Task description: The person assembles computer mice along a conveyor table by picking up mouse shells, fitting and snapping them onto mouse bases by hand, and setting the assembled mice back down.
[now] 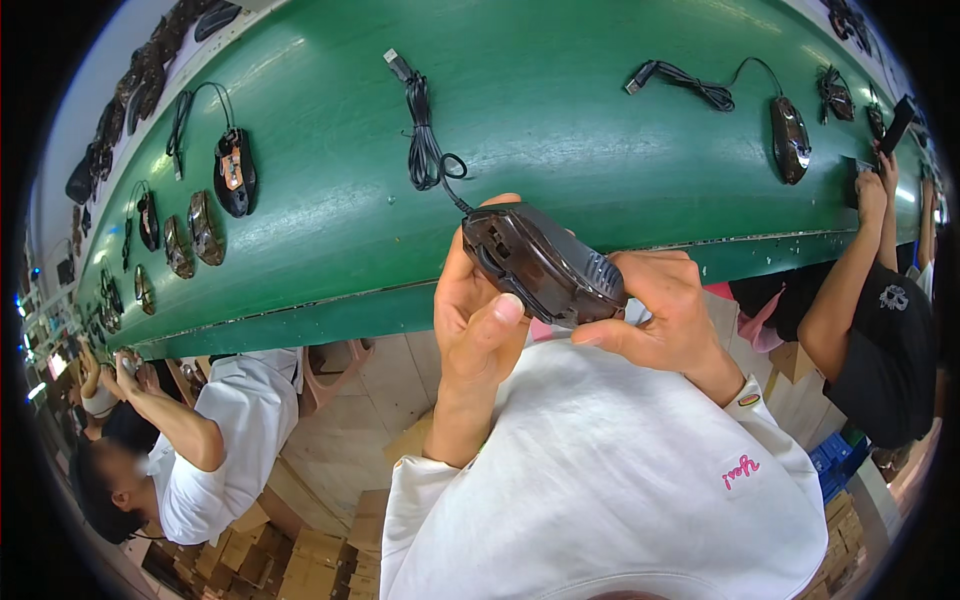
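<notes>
Item: mouse (545, 265), dark, wired, held underside up just above the near edge of the belt (560, 140).
Cable: cord (425, 140) runs from the mouse up onto the green belt, bundled in a loop, plug end lying free.
Left hand (478, 315): raised from below, wrist bent, palm toward the mouse; fingers wrapped behind the shell, thumb pressed on its near edge, clamped on it.
Right hand (665, 315): comes in from the right in a white sleeve; thumb and fingers pinched on the mouse's right end.
Progress: mouse is off the belt and in hand, apparently being looked over or pressed together; not yet set back down. Whether a base part is missing cannot be told, the underside being small and glossy.
Belt stock: more mice lie along the belt, one at right (789, 138) with its cord, one at left (234, 172) showing an orange part.
Others: seated worker at left (215, 430); another at right (880, 330) reaching to the belt.
Floor: cartons (310, 560) below.
</notes>
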`<action>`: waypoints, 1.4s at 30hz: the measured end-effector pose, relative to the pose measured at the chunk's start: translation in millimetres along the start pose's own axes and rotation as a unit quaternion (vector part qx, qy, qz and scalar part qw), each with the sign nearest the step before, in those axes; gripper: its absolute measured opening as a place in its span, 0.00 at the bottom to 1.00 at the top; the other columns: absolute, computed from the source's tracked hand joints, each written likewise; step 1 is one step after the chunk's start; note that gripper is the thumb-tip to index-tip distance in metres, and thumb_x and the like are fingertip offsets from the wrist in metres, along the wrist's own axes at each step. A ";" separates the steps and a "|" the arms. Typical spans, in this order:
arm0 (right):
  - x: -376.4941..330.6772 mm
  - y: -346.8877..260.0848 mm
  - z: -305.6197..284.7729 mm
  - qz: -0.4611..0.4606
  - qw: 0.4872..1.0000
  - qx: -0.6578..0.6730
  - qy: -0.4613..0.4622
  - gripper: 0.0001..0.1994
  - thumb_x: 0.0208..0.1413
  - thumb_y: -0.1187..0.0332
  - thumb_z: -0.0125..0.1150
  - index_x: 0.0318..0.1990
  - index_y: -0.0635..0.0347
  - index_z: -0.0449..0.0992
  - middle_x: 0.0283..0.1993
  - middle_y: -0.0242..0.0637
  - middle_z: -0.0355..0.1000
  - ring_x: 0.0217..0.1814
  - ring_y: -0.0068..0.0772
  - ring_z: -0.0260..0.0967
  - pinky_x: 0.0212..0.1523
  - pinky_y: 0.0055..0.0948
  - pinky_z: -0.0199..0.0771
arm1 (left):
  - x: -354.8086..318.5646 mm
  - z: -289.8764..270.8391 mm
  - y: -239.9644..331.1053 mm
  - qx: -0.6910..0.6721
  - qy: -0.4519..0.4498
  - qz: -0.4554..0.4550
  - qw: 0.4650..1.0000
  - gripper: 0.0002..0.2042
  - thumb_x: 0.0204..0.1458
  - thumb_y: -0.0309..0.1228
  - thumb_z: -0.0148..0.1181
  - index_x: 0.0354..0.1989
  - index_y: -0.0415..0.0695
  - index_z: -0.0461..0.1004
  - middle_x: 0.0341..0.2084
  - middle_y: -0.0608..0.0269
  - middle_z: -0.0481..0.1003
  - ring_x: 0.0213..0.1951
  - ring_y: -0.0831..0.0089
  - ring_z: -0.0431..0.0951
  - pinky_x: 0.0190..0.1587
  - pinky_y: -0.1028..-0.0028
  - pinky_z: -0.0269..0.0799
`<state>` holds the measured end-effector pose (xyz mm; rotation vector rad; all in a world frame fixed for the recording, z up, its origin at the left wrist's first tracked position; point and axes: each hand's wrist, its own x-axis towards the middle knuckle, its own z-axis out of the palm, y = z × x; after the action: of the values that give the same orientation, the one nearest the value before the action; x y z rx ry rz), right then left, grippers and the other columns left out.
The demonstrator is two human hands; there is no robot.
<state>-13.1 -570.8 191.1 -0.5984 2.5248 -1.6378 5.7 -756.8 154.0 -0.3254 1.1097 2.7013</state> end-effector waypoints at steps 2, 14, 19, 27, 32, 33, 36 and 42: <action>-0.1 -0.6 0.8 0.000 1.000 0.000 -0.001 0.19 0.44 0.61 0.82 0.22 0.60 0.74 0.16 0.27 0.66 0.17 0.24 0.56 0.20 0.25 0.56 | -0.8 -0.1 -0.3 -0.006 0.003 0.000 1.000 0.43 0.48 0.37 0.63 0.73 0.38 0.54 0.51 0.41 0.76 0.51 0.52 0.80 0.55 0.60 0.77; 1.2 -1.8 2.6 -0.005 1.000 -0.003 0.008 0.18 0.44 0.62 0.82 0.22 0.59 0.74 0.16 0.27 0.67 0.16 0.23 0.58 0.19 0.24 0.56 | -0.2 0.4 2.4 -0.019 -0.011 0.000 1.000 0.43 0.49 0.37 0.62 0.74 0.39 0.53 0.52 0.42 0.75 0.52 0.54 0.80 0.54 0.61 0.78; -0.2 -0.9 5.6 0.001 1.000 0.013 0.008 0.18 0.44 0.62 0.82 0.22 0.59 0.74 0.16 0.27 0.68 0.16 0.23 0.59 0.19 0.23 0.57 | -0.2 -5.1 0.3 -0.020 -0.016 0.013 1.000 0.43 0.50 0.36 0.62 0.75 0.39 0.51 0.53 0.42 0.75 0.52 0.54 0.79 0.54 0.62 0.78; 2.2 -2.2 7.2 0.010 1.000 0.010 0.007 0.18 0.46 0.63 0.80 0.23 0.59 0.73 0.16 0.29 0.68 0.15 0.24 0.58 0.19 0.25 0.58 | 4.2 2.7 2.9 -0.020 -0.031 0.032 0.999 0.43 0.54 0.38 0.63 0.76 0.40 0.50 0.56 0.43 0.73 0.55 0.56 0.78 0.55 0.63 0.78; 13.3 5.5 1.1 0.097 0.992 -0.037 0.066 0.19 0.50 0.62 0.78 0.23 0.62 0.72 0.14 0.30 0.67 0.15 0.28 0.56 0.20 0.27 0.59 | 8.7 8.2 1.6 0.042 0.049 0.051 0.997 0.37 0.61 0.35 0.59 0.76 0.40 0.50 0.58 0.44 0.72 0.55 0.58 0.78 0.56 0.65 0.76; 16.3 7.7 -1.4 0.127 0.987 -0.052 0.084 0.19 0.51 0.61 0.77 0.23 0.63 0.72 0.14 0.31 0.66 0.15 0.29 0.56 0.20 0.27 0.59 | 9.1 8.1 3.2 0.065 0.080 0.053 0.993 0.36 0.63 0.34 0.58 0.76 0.40 0.50 0.58 0.44 0.72 0.55 0.59 0.78 0.57 0.65 0.76; 27.8 24.1 -20.3 0.168 0.975 -0.104 0.098 0.21 0.55 0.58 0.74 0.24 0.66 0.71 0.14 0.33 0.65 0.15 0.31 0.54 0.20 0.30 0.59 | 10.4 5.9 5.4 0.067 0.070 0.060 0.993 0.33 0.65 0.32 0.54 0.76 0.40 0.51 0.58 0.45 0.72 0.55 0.59 0.78 0.57 0.66 0.76; 42.4 17.6 -46.7 0.280 0.950 -0.130 0.045 0.25 0.62 0.54 0.65 0.23 0.69 0.73 0.14 0.36 0.67 0.15 0.33 0.56 0.22 0.32 0.61 | 8.1 -0.9 5.5 0.062 0.059 0.065 0.994 0.28 0.67 0.30 0.51 0.74 0.39 0.54 0.56 0.45 0.73 0.53 0.60 0.79 0.56 0.67 0.76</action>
<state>-69.6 -539.5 201.8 0.1885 2.6459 -1.1633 -3.4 -760.4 154.7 -0.4094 1.3699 2.7386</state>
